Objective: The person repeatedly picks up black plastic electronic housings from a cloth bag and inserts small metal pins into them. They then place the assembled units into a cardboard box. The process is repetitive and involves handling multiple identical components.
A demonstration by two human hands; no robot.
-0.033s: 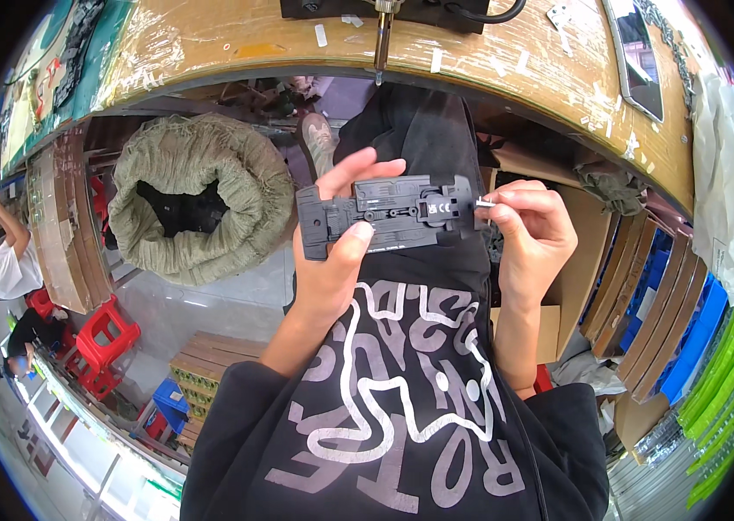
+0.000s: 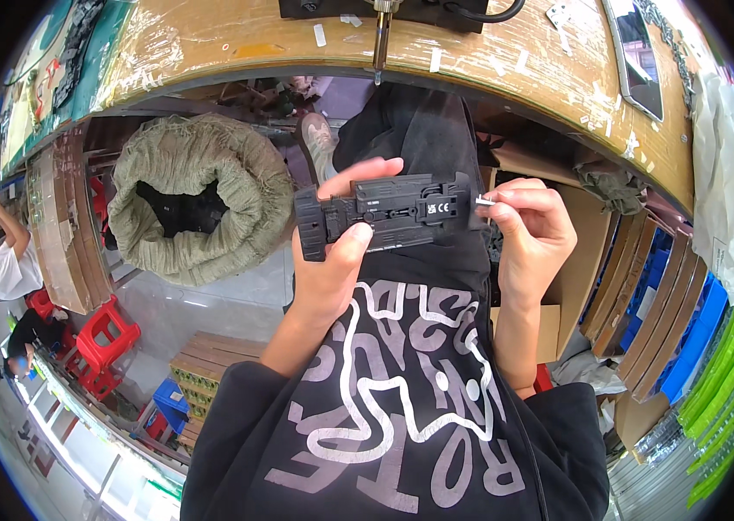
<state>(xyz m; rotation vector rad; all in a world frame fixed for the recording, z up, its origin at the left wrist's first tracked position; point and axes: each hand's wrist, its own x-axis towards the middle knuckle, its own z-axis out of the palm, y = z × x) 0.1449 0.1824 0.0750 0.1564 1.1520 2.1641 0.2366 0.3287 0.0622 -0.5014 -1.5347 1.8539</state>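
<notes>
My left hand [image 2: 330, 265] grips a black plastic toy car chassis [image 2: 393, 214] at its left end, thumb on its face and fingers behind. The chassis lies almost level over my lap, its moulded underside showing. Just off its right end, my right hand [image 2: 530, 226] pinches a small whitish piece [image 2: 483, 202] between thumb and fingertips. That piece is too small to name. A narrow gap seems to part it from the chassis.
A wooden workbench [image 2: 245, 43] runs across the far side, with a metal-tipped tool [image 2: 382, 39] jutting over its edge and a phone [image 2: 641, 74] at right. A green fabric-lined container [image 2: 254, 191] stands left. Cartons [image 2: 636, 295] and green trays [image 2: 723, 373] fill the right. Another person [image 2: 11, 260] sits far left.
The chassis has tilted slightly in my left hand, showing more of its left end. A left fingertip above it has dropped lower. My right hand stays nearly still.
</notes>
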